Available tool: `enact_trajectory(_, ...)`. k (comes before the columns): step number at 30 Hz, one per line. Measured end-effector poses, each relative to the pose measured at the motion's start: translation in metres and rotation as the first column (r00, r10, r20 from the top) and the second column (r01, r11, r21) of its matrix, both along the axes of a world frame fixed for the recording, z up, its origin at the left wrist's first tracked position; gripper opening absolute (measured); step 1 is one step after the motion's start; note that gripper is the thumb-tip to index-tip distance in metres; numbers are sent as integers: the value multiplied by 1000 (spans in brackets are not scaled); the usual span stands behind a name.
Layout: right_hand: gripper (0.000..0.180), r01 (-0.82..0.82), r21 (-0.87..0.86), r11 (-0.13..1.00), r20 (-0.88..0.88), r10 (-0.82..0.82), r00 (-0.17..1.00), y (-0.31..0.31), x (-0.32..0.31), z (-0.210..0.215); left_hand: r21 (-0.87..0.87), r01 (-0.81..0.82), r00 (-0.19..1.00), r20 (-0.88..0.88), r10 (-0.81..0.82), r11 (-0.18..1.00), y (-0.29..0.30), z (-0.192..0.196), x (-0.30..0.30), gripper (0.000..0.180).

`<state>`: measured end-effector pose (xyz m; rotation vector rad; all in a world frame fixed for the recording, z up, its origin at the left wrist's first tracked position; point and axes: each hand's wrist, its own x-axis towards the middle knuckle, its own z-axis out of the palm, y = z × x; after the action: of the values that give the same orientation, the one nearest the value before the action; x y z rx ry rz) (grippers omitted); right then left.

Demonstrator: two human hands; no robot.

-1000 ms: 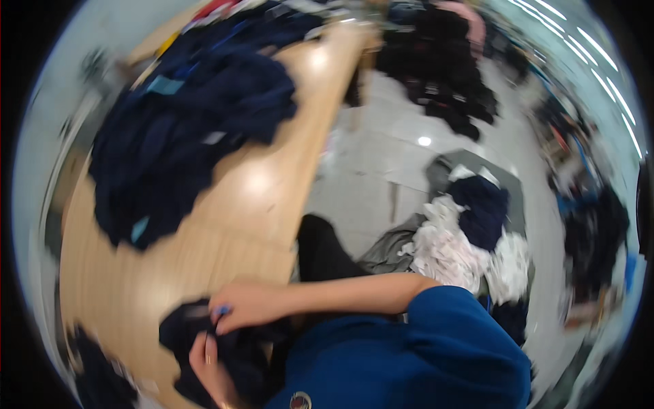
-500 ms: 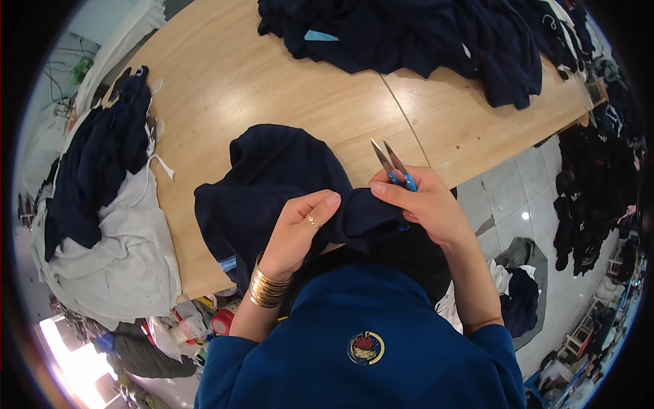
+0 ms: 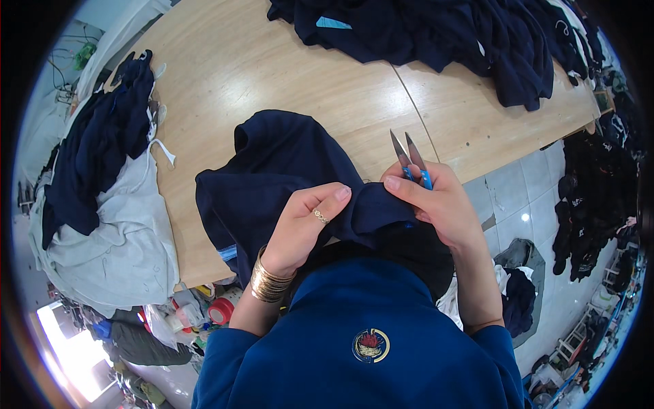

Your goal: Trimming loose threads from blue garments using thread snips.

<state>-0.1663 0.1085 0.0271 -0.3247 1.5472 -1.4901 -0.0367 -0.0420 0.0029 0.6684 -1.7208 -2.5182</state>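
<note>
A dark navy garment lies partly on the wooden table and partly over my lap, with a light blue patch near its lower left edge. My left hand, wearing a ring and gold bangles, pinches the cloth between thumb and fingers. Close beside it, my right hand grips the garment's edge with the thumb on top. The same hand also holds small thread snips with blue handles, their pointed blades apart and directed away from me. The fingers beneath the cloth are mostly hidden.
More navy garments are heaped at the table's far side. To the left, navy and light grey cloth hangs over the edge of the table. Dark clothing lies on the tiled floor at right, near a grey container holding fabric.
Both hands have shifted slightly to the right with the held cloth edge, and the snips have moved with the right hand. The whole view has also shifted a little.
</note>
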Motion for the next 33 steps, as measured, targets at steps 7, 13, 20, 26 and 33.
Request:
enact_trajectory(7, 15, 81, -19, 997, -49, -82, 995, -3, 2, 5, -835, -95, 995, -101, 18, 542, -7, 1, -1, 19)
enact_trajectory(13, 12, 313, -123, 942, 15, -313, 950, 1, -10, 2, -692, -149, 980, -6, 201, 706, -54, 3, 28, 23)
enact_trajectory(20, 14, 306, -66, 950, 15, -306, 952, -7, -7, -3, 83, -421, 906, -5, 423, 903, -56, -2, 52, 25)
enact_trajectory(26, 14, 279, -71, 958, -9, -280, 960, -8, -6, -6, 173, -336, 933, -70, 352, 926, -58, -1, 56, 31)
enact_trajectory(33, 14, 268, -86, 960, 2, -269, 963, -7, -2, -3, 176, -405, 909, -26, 415, 897, -60, -9, 61, 34)
